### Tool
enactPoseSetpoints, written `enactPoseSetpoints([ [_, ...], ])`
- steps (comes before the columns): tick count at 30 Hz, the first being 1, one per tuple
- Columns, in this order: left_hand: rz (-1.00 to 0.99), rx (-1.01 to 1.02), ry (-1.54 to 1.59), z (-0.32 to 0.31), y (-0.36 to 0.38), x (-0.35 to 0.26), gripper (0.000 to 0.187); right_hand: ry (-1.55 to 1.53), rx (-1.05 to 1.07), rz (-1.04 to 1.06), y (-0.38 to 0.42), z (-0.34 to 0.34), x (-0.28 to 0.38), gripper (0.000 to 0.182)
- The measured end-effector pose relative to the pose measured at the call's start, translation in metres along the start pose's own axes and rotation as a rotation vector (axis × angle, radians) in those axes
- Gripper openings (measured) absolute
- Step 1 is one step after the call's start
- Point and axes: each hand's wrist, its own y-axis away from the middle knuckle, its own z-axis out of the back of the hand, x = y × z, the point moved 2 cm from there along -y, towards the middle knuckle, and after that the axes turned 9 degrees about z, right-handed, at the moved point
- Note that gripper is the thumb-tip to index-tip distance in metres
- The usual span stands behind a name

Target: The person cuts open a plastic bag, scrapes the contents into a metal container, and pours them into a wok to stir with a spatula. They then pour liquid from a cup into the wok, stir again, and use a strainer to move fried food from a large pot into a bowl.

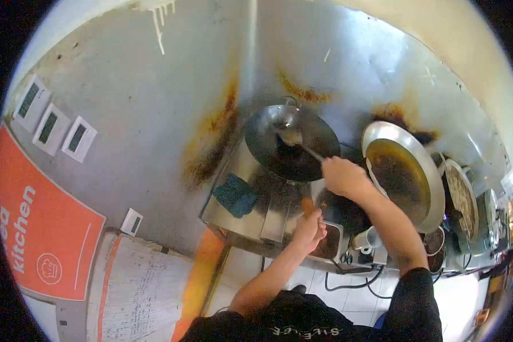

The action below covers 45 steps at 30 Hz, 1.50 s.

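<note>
A large dark wok [319, 134] sits on the stove in front of me, tilted a little. My left hand [309, 231] is wrapped round the wok's wooden handle [307, 203]. Over the wok's right rim, my right hand [343, 175] grips the metal shaft of a spatula [312, 151]. The spatula's head rests inside the wok, beside a small pale patch that I cannot make out. The end of its handle is hidden in my fist.
A dark green cloth [235, 195] lies left of the wok. A wide pan of brown oil [398, 176] stands to the right, with another pan [461, 196] beyond it. A rectangular metal tray [329, 240] and a white jug [367, 239] are near the front edge.
</note>
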Motion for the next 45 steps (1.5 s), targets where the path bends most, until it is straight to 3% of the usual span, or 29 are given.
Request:
enactPoseSetpoints([
  [2,-0.049,-0.072,-0.023,-0.011,0.008,-0.005,0.016,-0.01,-0.012,0.079,0.006,-0.004,-0.001,0.024],
  [4,0.035,-0.044,-0.043,0.012,0.013,-0.026,0.015,-0.001,0.036,0.123,0.03,0.021,-0.001,0.022],
  [6,0.059,-0.046,-0.088,0.032,0.014,-0.05,0.013,0.252,0.125,0.094,0.062,0.05,-0.006,0.021],
  [9,0.074,-0.028,-0.166,0.049,0.005,-0.052,0.013,0.203,0.02,0.087,0.034,0.009,-0.014,0.021],
  [10,0.054,-0.035,-0.178,0.048,0.003,-0.048,0.013,0.144,0.027,-0.023,0.021,0.004,0.002,0.023],
  [12,-0.005,-0.052,-0.202,0.052,0.004,-0.049,0.014,0.128,-0.105,0.078,-0.002,-0.051,-0.011,0.026],
  [15,-0.031,-0.104,-0.356,0.084,-0.007,-0.073,0.018,0.001,0.065,0.05,0.051,0.017,-0.019,0.022],
  [16,-0.03,-0.126,-0.399,0.092,-0.013,-0.089,0.019,0.083,0.196,0.02,0.054,0.027,-0.037,0.022],
  [18,0.019,-0.187,-0.502,0.115,-0.011,-0.111,0.022,0.181,0.207,-0.107,0.056,0.063,-0.039,0.023],
  [20,-0.028,-0.223,-0.693,0.12,0.008,-0.135,0.024,0.24,0.296,-0.004,0.018,0.058,-0.105,0.022],
  [22,-0.117,-0.246,-0.816,0.111,0.019,-0.17,0.025,0.37,0.358,0.277,0.026,0.124,-0.11,0.022],
  [24,-0.194,-0.289,-0.847,0.113,0.032,-0.185,0.025,0.17,0.562,-0.042,0.028,0.159,-0.093,0.02],
  [27,-0.163,-0.238,-0.876,0.111,0.038,-0.182,0.024,0.104,0.512,0.131,-0.018,0.112,-0.078,0.024],
  [30,-0.13,-0.217,-0.821,0.109,0.042,-0.18,0.022,0.036,0.567,0.184,-0.027,0.131,-0.073,0.027],
  [34,-0.05,-0.176,-0.807,0.101,0.039,-0.17,0.024,-0.09,0.749,0.04,-0.016,0.158,-0.096,0.027],
  [35,-0.03,-0.156,-0.74,0.105,0.034,-0.156,0.023,0.026,0.632,0.199,-0.022,0.135,-0.087,0.027],
  [38,0.042,-0.109,-0.462,0.066,0.038,-0.096,0.022,0.056,0.413,0.177,-0.024,0.091,-0.055,0.028],
  [40,0.132,0.042,-0.272,0.053,0.033,-0.075,0.021,0.031,0.49,0.181,0.008,0.129,-0.049,0.027],
  [42,0.06,0.113,-0.042,0.015,0.045,-0.056,0.018,0.098,0.473,0.237,0.014,0.137,-0.041,0.026],
  [45,0.419,0.641,0.505,0.035,-0.026,-0.031,0.017,0.262,0.179,0.311,-0.005,0.073,-0.042,0.025],
])
